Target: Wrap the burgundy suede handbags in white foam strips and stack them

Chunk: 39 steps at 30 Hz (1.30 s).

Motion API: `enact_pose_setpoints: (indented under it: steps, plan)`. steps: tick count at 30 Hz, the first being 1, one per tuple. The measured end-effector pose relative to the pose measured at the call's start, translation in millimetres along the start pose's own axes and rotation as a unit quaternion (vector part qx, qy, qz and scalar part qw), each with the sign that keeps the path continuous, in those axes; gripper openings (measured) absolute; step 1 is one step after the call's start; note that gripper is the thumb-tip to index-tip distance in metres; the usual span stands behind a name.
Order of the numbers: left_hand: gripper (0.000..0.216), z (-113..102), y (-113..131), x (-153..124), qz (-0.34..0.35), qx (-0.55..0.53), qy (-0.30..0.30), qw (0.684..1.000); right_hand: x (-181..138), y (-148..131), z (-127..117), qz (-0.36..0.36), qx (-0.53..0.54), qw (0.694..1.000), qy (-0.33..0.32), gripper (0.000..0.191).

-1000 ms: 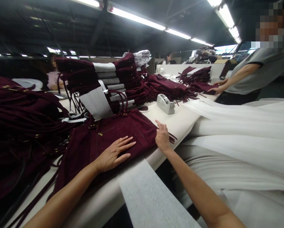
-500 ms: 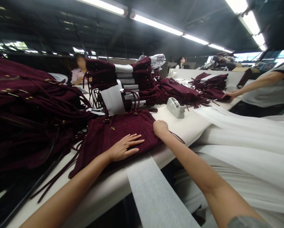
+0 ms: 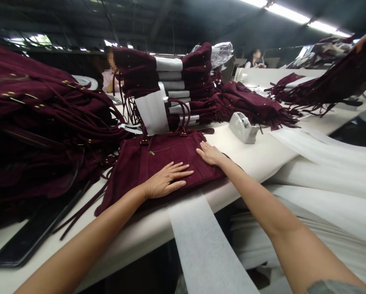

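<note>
We are now pressing both hands flat and open on the burgundy suede bag (image 3: 158, 163) lying on the surface (image 3: 256, 157), the right hand (image 3: 209, 154) having uncurled from a fist at its edge while the left hand (image 3: 166, 181) is staying spread mid-panel, gripping nothing.

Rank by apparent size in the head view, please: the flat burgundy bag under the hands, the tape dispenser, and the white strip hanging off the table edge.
1. burgundy bag
2. white strip, though nearness to the camera enlarges it, so this ranking is unsure
3. tape dispenser
</note>
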<state>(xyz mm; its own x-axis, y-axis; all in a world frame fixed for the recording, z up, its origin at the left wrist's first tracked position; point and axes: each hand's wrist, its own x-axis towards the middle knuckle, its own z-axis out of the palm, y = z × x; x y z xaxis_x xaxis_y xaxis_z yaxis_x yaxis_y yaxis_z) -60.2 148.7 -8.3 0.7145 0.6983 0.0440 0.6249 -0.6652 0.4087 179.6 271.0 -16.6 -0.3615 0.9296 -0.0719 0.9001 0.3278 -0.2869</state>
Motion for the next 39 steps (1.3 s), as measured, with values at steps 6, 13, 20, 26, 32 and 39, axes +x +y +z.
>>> enact_pose_setpoints:
  steps: [6, 13, 20, 26, 32, 39]
  plan:
    - [0.049, -0.3, 4.6, 0.4, -0.026, 0.006, 0.005, 1.000, 12.5, 1.1, -2.8, 0.034, 0.012, 0.999, -0.022, 0.063]
    - [0.054, 8.6, -0.7, -38.1, -0.293, 0.097, 0.192, 0.932, -7.7, 0.8, 2.6, -0.031, -0.011, 0.988, 0.153, 0.049]
    - [0.057, 12.2, 9.7, -57.0, -0.257, 0.099, 0.183, 0.944, -37.9, -8.0, 1.3, -0.169, -0.008, 0.915, 0.365, 0.040]
    - [0.043, 19.4, 23.6, -69.6, -0.319, 0.139, 0.290, 0.892, -57.7, -4.4, 5.8, -0.255, 0.010, 0.920, 0.297, 0.037]
    - [0.041, 37.8, 44.6, -92.8, -0.357, 0.245, 0.376, 0.819, -48.2, 7.2, 10.5, -0.311, -0.022, 0.927, 0.209, 0.046]
    - [0.056, 29.5, 50.6, -89.6, -0.445, 0.216, 0.446, 0.746, -46.0, 7.1, 11.4, -0.299, -0.022, 0.934, 0.195, 0.046]
